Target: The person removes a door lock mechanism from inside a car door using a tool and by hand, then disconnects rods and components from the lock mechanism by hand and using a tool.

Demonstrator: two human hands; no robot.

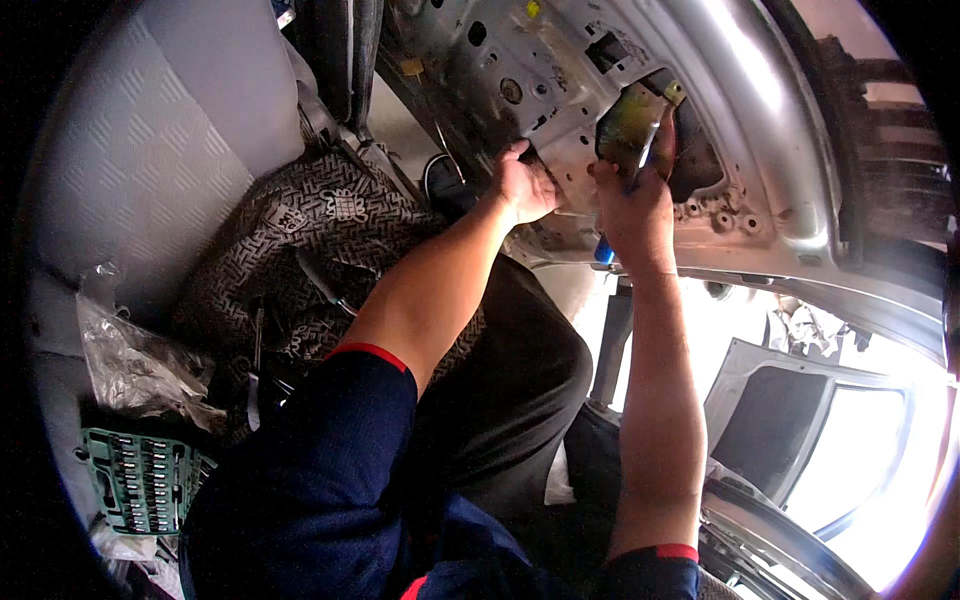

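A bare metal vehicle door [565,110] with holes and cutouts stands in front of me. My right hand [638,215] is closed round a screwdriver [648,146]; its bright shaft points up at the large cutout, and a blue end [603,250] shows below the fist. Inside that cutout lies a yellowish-green metal surface [628,125]. My left hand [525,188] rests against the door beside a smaller opening, thumb raised apart from the fingers. Some of its fingertips are hidden, and I see nothing held in it.
At the left are a grey seat [160,130] and a dark patterned cloth [300,215] with hand tools on it. Clear plastic wrap [140,360] lies near a green socket set case [145,480]. Another open vehicle door [770,420] shows at the lower right.
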